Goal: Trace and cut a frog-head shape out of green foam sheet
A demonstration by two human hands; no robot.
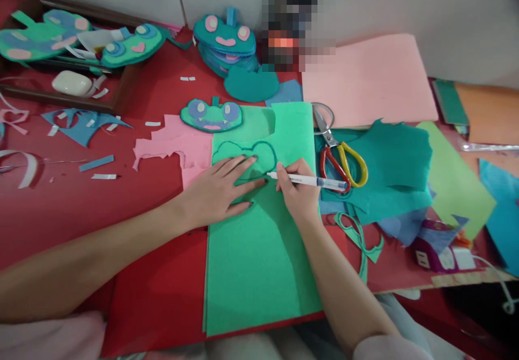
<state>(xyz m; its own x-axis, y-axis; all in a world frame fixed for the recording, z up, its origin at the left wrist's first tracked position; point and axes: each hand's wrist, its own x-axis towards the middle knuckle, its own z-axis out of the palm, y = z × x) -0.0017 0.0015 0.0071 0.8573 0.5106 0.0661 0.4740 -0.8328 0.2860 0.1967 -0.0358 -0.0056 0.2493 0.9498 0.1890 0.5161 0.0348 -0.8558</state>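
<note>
My left hand [221, 192] lies flat with fingers spread on a bright green felt sheet [259, 273]. Its fingertips rest across a frog-head shape [259, 157] with a dark outline; whether this is a separate piece or only a drawn line I cannot tell. A white marker pen [298, 178] is pinched in my right hand [300, 192], its tip touching the outline's lower right edge. Just above the shape sits a finished felt frog face [211, 115] with purple eyes. Scissors [330, 139] with red and yellow handles lie right of my right hand.
Stacked felt frog faces [225, 41] stand at the back. A brown tray [117, 92] at left holds more faces and a white case [72, 83]. Pink felt [365, 81], teal felt [397, 160] and a purple box [432, 246] are at right. Scraps litter the red table [154, 273].
</note>
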